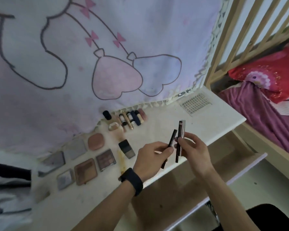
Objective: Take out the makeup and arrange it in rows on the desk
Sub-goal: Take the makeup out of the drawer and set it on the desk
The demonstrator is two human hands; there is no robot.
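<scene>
Above the front edge of the white desk (157,130), my left hand (150,157) pinches a slim black makeup pen (172,139). Close beside it, my right hand (195,150) grips two thin sticks upright: a black pencil (179,130) and a silver tube (183,129). On the desk lie rows of makeup: several eyeshadow palettes (85,170) at the left, a pink compact (95,141), a dark-capped foundation bottle (126,148), and a row of lipstick tubes (132,119) at the back.
A cartoon-printed cloth (90,55) hangs behind the desk. An open drawer (240,167) juts out below the desk's front edge. A sticker sheet (195,102) lies at the desk's far right. A wooden bed frame (223,47) with red bedding stands on the right.
</scene>
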